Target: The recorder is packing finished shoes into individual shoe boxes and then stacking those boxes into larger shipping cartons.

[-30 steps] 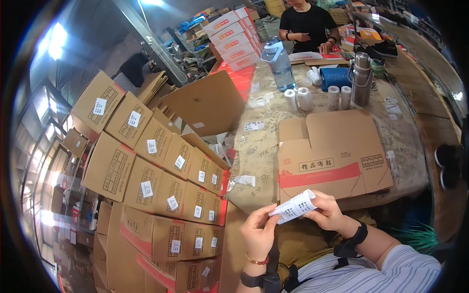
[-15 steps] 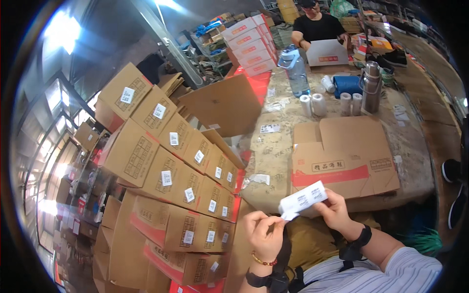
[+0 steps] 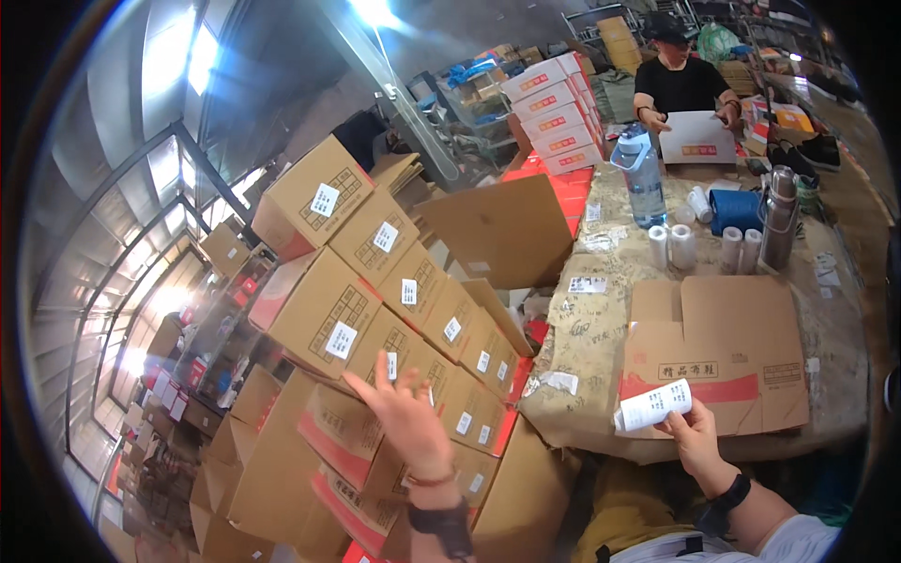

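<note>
My left hand [image 3: 405, 424] is open, fingers spread, palm against the side of a stacked cardboard carton [image 3: 361, 441] in the pile at my left. It sits just below a white label on the carton [image 3: 390, 366]. My right hand [image 3: 693, 433] holds a curled roll of white printed labels [image 3: 654, 406] at the near edge of the table. The roll hovers over a flattened brown carton with a red stripe [image 3: 718, 352] lying on the table.
Stacked labelled cartons [image 3: 375, 281] fill the left. On the table [image 3: 587, 338] stand a water bottle [image 3: 643, 178], several white rolls [image 3: 680, 246], a blue roll [image 3: 734, 211] and a steel flask [image 3: 779, 220]. A person in black [image 3: 680, 84] holds a white sheet opposite.
My left hand let go of the label roll and reached left onto the carton stack. The right hand kept the roll. The view swung left and down.
</note>
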Tool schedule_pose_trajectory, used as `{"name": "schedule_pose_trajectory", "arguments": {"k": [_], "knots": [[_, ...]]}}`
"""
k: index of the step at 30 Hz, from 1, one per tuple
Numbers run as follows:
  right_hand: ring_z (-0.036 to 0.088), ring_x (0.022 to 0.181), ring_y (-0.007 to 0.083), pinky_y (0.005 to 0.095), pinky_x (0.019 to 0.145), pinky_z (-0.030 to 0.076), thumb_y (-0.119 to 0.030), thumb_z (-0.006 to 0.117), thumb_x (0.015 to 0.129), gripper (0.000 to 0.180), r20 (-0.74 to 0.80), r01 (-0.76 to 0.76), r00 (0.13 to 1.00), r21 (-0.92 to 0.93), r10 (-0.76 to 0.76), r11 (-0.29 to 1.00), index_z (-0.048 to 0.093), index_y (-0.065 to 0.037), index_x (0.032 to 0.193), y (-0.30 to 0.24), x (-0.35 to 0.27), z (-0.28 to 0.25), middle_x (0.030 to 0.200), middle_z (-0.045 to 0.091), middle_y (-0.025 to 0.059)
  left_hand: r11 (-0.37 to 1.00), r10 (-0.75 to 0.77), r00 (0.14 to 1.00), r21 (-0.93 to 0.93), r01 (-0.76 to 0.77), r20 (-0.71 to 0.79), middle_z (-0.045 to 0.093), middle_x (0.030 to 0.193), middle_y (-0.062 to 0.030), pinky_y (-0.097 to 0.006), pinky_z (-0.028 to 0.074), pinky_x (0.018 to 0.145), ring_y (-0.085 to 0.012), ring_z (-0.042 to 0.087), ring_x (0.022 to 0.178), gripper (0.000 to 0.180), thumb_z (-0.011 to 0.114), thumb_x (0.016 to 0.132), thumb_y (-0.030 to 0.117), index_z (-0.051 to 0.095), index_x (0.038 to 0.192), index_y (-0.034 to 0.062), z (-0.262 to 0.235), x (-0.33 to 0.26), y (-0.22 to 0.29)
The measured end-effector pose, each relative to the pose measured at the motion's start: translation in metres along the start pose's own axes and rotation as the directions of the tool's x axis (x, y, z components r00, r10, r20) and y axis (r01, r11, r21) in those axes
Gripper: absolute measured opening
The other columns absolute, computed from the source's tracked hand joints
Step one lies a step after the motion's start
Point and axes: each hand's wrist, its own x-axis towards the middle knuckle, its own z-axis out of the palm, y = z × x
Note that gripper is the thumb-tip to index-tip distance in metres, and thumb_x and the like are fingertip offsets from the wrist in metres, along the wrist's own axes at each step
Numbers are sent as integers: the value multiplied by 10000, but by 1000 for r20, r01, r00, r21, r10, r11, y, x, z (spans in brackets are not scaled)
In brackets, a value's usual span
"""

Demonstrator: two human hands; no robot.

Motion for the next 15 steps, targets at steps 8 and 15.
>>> {"name": "schedule_pose_trajectory", "arguments": {"k": [8, 15], "knots": [[612, 857, 116, 264, 747, 514, -90, 596, 893, 229, -32, 56, 997, -313, -70, 948, 553, 34, 1081, -10, 59, -45, 956, 626, 67, 932, -232, 485, 335, -137, 843, 565, 1142, -106, -364, 385, 987, -209, 531, 1077, 556, 693, 757, 93, 517, 1284, 109, 14, -149, -145], [583, 900, 307, 366, 768, 490, -61, 610, 830, 266, 126, 341, 815, -893, -565, 292, 568, -31, 1090, -71, 219, -136, 1086, 516, 158, 931, -311, 517, 366, -4, 798, 565, 1092, -105, -293, 498, 740, -187, 596, 825, 329, 654, 811, 30, 619, 1138, 53, 2, -202, -159]]}}
